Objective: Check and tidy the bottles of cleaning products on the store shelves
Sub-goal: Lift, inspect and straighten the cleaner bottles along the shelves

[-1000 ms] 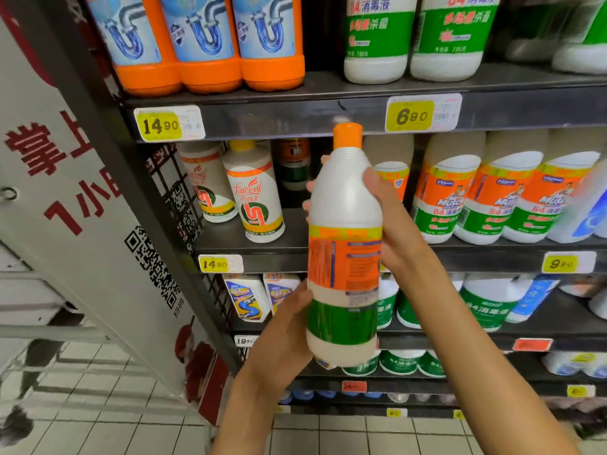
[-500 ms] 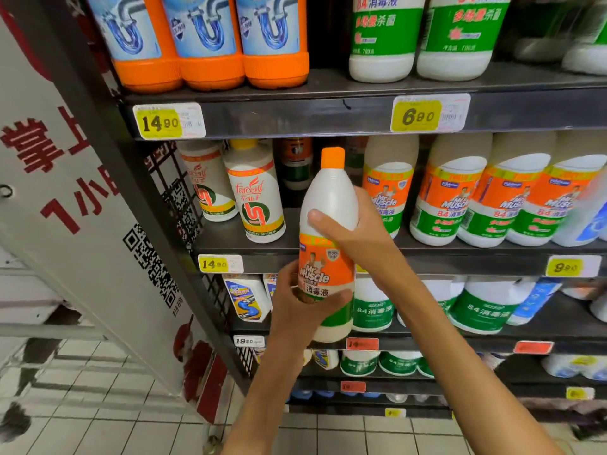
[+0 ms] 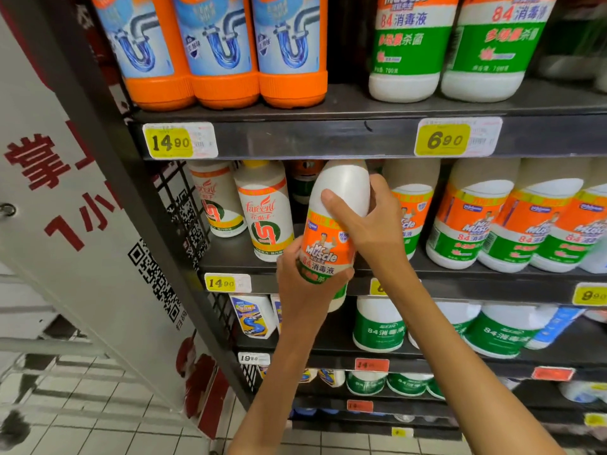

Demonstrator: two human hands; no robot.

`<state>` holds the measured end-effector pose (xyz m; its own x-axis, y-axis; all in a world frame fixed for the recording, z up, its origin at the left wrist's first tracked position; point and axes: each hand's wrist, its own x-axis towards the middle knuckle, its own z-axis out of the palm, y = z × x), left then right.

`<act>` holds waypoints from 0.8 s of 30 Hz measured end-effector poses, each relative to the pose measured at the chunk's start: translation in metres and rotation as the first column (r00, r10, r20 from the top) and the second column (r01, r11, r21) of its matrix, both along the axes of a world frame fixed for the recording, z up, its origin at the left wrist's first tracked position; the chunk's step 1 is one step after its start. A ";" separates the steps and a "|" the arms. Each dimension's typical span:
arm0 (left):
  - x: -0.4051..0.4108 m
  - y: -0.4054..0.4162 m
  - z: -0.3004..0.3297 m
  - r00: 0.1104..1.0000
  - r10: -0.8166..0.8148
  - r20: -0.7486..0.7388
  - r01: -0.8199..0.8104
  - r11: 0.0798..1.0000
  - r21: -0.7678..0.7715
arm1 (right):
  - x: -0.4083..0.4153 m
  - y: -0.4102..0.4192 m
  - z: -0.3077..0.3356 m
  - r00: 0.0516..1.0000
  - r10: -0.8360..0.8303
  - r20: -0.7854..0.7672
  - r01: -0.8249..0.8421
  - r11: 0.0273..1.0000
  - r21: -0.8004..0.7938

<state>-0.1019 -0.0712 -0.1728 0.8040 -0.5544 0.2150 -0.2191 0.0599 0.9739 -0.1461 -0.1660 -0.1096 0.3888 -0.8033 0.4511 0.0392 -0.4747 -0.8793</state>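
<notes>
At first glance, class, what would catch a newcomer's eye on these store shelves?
Mid-frame, both hands hold a white Mr Muscle bottle at the second shelf: the left hand low, the right hand at its shoulder. Three orange drain-cleaner bottles stand top left above a yellow 14.90 tag.

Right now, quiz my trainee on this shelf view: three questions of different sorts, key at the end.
1. True or false: both hands hold the Mr Muscle bottle.
2. Which hand grips the bottle's upper white part? A) left hand B) right hand
3. Fill in: the price tag under the orange drain-cleaner bottles reads ____.

Key: 1 true; 2 B; 3 14.90
</notes>
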 end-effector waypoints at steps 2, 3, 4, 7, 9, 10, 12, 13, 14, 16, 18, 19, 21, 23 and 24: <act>0.004 -0.010 0.002 0.999 0.024 0.024 -0.024 1.000 -0.019 | 0.005 -0.004 0.005 0.999 -0.031 0.026 0.031 0.999 0.013; 0.006 -0.015 0.001 0.999 0.030 0.032 -0.030 0.999 -0.027 | 0.007 -0.006 0.007 0.999 -0.040 0.036 0.039 0.999 0.014; 0.008 -0.020 0.001 0.999 0.031 0.038 -0.030 0.999 -0.039 | 0.008 -0.007 0.008 0.999 -0.040 0.030 0.040 0.999 0.006; 0.011 -0.033 -0.004 1.000 0.021 0.024 -0.019 0.997 -0.073 | 0.010 -0.009 0.010 0.998 -0.017 -0.055 0.015 0.999 -0.035; 0.012 -0.039 -0.007 1.000 0.007 0.008 -0.007 0.996 -0.084 | 0.011 -0.011 0.009 0.995 0.002 -0.099 -0.005 0.999 -0.032; 0.012 -0.041 -0.009 1.000 -0.002 0.013 0.003 0.996 -0.086 | 0.010 -0.012 0.009 0.992 0.012 -0.125 -0.015 1.000 -0.027; 0.014 -0.042 -0.012 0.998 -0.036 0.047 0.039 0.997 -0.070 | 0.008 -0.015 0.007 0.983 -0.004 -0.185 -0.006 0.999 -0.049; 0.016 -0.041 -0.015 0.996 -0.064 0.063 0.068 0.996 -0.061 | 0.006 -0.016 0.006 0.980 -0.021 -0.200 0.008 0.998 -0.069; 0.018 -0.038 -0.018 0.992 -0.097 0.084 0.102 0.993 -0.055 | 0.005 -0.017 0.006 0.981 -0.029 -0.194 0.014 0.997 -0.078; 0.021 -0.034 -0.025 0.981 -0.151 0.123 0.156 0.987 -0.033 | 0.001 -0.019 0.006 0.987 -0.017 -0.158 0.009 0.999 -0.051; 0.024 -0.034 -0.029 0.982 -0.143 0.120 0.146 0.989 -0.012 | -0.001 -0.022 0.005 0.992 0.021 -0.125 -0.020 1.000 0.007; 0.026 -0.035 -0.030 0.985 -0.131 0.116 0.132 0.991 -0.006 | -0.001 -0.023 0.004 0.992 0.037 -0.123 -0.034 0.999 0.024; 0.030 -0.042 -0.028 0.982 -0.132 0.133 0.132 0.991 0.010 | -0.001 -0.025 0.001 0.987 0.055 -0.150 -0.051 0.998 0.033; 0.033 -0.047 -0.027 0.978 -0.148 0.146 0.148 0.989 0.013 | 0.002 -0.028 -0.001 0.981 0.044 -0.187 -0.040 0.999 0.024; 0.033 -0.049 -0.028 0.979 -0.146 0.144 0.146 0.989 0.008 | 0.004 -0.029 -0.001 0.978 0.025 -0.207 -0.022 1.000 0.013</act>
